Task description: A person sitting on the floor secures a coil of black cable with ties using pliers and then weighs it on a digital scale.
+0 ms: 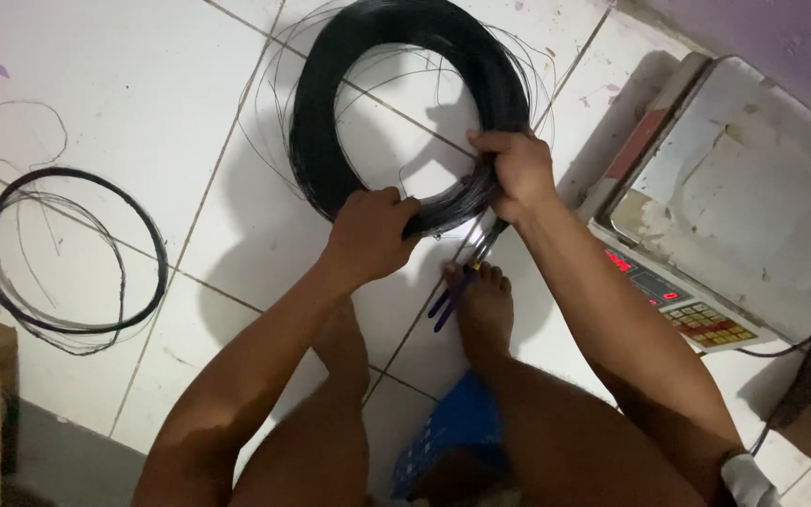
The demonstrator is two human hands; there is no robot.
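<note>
While both hands grip lower arc of big wire coil point(330, 113), coil stands tilted on white tile floor point(143, 75). Left hand point(368, 235) closed around bundle at bottom. Right hand point(516, 174) closed on coil at lower right, also holding pliers point(462, 277) with blue handles pointing down toward bare foot point(482, 305). Smaller wire ring point(72, 253) lies flat, well apart at left. Scale point(725, 207) sits at right, near wall.
</note>
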